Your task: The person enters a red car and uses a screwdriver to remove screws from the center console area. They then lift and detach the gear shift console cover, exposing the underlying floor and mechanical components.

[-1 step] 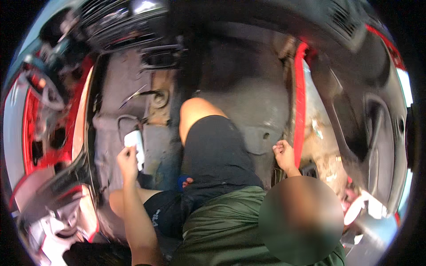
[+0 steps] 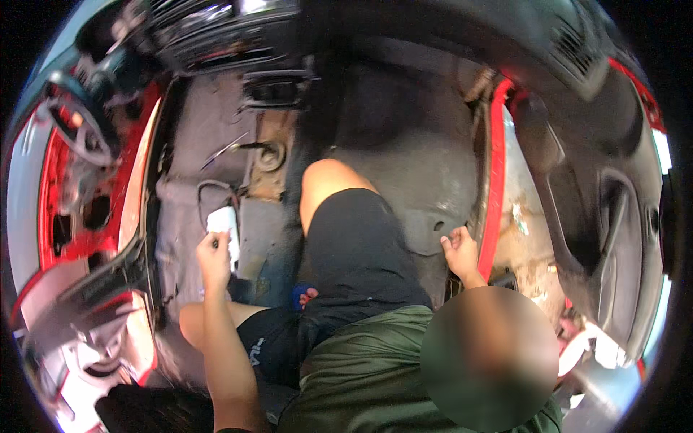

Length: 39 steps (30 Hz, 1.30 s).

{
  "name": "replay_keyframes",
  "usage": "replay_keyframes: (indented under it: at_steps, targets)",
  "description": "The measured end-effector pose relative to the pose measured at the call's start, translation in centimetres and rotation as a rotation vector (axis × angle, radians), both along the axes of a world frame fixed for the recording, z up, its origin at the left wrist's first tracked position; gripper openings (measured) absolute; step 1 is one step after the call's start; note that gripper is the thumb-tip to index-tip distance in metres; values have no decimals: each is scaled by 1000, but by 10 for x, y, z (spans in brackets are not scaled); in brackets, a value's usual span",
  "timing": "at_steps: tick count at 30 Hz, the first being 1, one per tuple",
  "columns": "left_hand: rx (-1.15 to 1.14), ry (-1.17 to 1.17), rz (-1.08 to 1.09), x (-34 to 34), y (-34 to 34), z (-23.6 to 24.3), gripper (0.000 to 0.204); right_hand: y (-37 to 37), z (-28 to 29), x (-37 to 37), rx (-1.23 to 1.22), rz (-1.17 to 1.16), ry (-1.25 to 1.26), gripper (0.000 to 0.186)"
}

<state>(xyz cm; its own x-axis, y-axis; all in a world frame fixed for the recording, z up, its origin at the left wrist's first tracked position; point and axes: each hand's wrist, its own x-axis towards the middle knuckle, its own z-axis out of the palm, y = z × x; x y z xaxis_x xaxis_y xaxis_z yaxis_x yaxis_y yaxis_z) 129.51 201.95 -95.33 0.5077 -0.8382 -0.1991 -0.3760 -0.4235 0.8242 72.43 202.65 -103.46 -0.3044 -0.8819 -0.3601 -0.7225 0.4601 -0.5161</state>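
Observation:
My left hand is closed over the bare car floor, its fingers curled round a small dark spot that I cannot make out. Right beside its fingertips is a white, long-shaped object; whether the hand touches it, I cannot tell. A dark looped cable or strap lies just beyond. My right hand hangs near the red door sill with its fingers curled in, and no thing shows in them. Between my hands is my raised knee in dark shorts.
On the centre tunnel stands a lever with a round base, with a thin rod-like tool beside it. A black console frame sits farther ahead. The dark door panel hangs at the right; a dashboard spans the far side.
The whole view has shifted slightly, the scene moving a little to the right and up. Both hands keep about the same places and stay closed.

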Motion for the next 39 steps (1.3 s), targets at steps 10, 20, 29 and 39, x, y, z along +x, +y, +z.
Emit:
replay_keyframes:
  at_steps: [10,20,29,39]
  targets:
    - [180,31,119,-6,51,-20,32,-66,16,14,298,411,444,37]
    - [133,220,44,5,43,-12,30,-293,-8,273,135,267,-574,41]
    - [135,145,80,8,47,-23,30,-389,-74,351,76,-86,-777,37]
    - [113,89,100,17,59,-21,31,-319,-99,356,-33,8,-774,50]
